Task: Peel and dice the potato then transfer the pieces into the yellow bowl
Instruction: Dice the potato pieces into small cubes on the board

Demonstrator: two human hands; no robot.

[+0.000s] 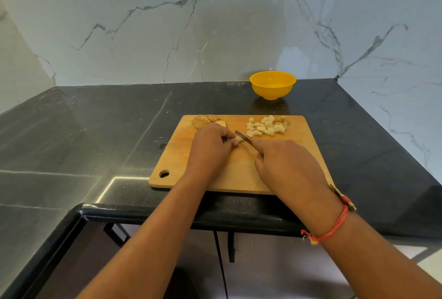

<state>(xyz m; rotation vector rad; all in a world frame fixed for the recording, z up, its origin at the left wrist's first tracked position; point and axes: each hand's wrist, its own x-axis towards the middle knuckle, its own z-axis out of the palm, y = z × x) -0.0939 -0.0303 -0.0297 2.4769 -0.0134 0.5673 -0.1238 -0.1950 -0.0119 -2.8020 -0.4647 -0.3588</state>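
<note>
- Left hand (210, 148) is curled down on the middle of the cutting board (239, 179), its fingertips pinching a small potato piece (237, 140) against the wood.
- Right hand (287, 167) is clamped round the handle of a knife (244, 137). The blade angles toward the far left and meets that piece just beside the pinching fingertips.
- From my seat I read the step in hand as dicing, mid-cut.
- Done so far: a heap of pale diced pieces (265, 126) lies by the board's far right corner (a fair share of the potato, by my guess).
- Left to cut: a fan of potato slices (203, 121) sits at the board's far left corner, partly hidden behind the knuckles. They look brownish, and I cannot tell whether skin remains on them.
- The yellow bowl (272, 84) stands at the back edge of the worktop (95, 131), beyond the board's far edge and apart from it. Its inside shows only yellow as far as I can see, so I judge the transfer not yet begun.
- My estimate is that the cutting is past halfway and the whole move into the bowl is ahead.
</note>
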